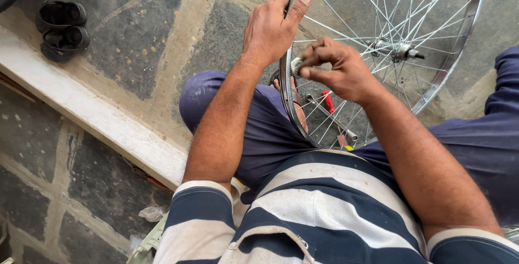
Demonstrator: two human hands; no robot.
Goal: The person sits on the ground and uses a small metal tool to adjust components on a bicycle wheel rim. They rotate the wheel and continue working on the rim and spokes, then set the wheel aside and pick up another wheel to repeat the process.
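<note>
Head view: left hand (268, 30) clamps the bicycle wheel rim (286, 88) steady on the lap, so right hand (338, 69) fingers (312, 72) can pinch a small silver tool (296, 66) at the rim.

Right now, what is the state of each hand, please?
Left hand: closed around the bicycle wheel rim, holding it.
Right hand: closed, fingertips pinching a small metal tool at the rim.
</note>
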